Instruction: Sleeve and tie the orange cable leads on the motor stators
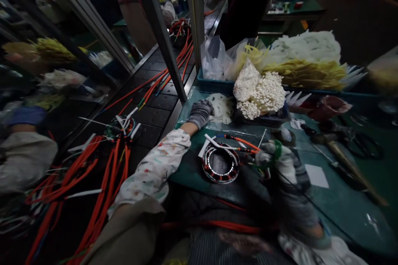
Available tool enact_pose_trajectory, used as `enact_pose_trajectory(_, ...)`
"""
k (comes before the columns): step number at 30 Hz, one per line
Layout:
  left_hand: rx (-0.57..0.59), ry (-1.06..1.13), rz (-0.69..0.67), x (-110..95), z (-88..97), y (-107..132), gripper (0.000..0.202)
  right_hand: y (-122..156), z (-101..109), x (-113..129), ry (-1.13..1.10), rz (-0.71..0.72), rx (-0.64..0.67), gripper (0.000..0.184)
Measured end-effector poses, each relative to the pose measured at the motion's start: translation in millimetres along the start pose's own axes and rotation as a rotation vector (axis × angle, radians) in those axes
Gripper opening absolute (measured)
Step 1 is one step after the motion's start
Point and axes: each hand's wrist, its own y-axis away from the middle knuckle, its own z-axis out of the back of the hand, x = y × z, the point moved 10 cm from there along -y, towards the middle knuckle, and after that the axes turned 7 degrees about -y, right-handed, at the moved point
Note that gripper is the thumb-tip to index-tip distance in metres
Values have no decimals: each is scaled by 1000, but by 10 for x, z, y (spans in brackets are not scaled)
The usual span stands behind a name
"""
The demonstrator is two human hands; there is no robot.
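My left hand, in a grey striped glove, reaches forward with fingers curled at the edge of a pile of flat white pieces. Its fingertips are partly hidden. A ring-shaped motor stator with dark and orange windings lies on the green work surface, nearer to me. White sleeves and orange lead wires run from its upper side. My right hand, in a pale and grey glove, is right of the stator, closed around the wire ends. A green band circles one of its fingers.
Bundled thin white sleeves stand behind the stator, before a blue bin of yellow and white pieces. Scissors and tools lie at right. A conveyor at left carries stators with orange wires. Another person's gloved hand is far left.
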Motion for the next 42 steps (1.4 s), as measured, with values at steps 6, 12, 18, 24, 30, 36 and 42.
enact_pose_trajectory(6, 14, 64, 65, 37, 279, 383, 17, 10, 78, -328, -119, -227, -197, 39)
enact_pose_trajectory(12, -176, 174, -469, -937, 716, 1825, 25, 79, 202, -360, -233, -247, -200, 38)
enact_pose_trajectory(18, -150, -78, -461, -1051, 320, 2295, 18, 98, 237, -354, -193, -182, -188, 36)
enact_pose_trajectory(24, -196, -57, -458, -1042, 305, 2415, 39, 153, 40, -17, 92, 30, -17, 22)
enact_pose_trajectory(30, -346, -42, -665, -1050, 403, 2720, 28, 399, -923, 242, 810, 626, 505, 28)
enact_pose_trajectory(36, -289, 488, -146, -139, 505, 2281, 35, 393, -1182, 23, 932, 684, 791, 26)
enact_pose_trajectory(42, 261, 967, -132, -454, -185, 2065, 93, 521, -989, 67, 816, 683, 719, 30)
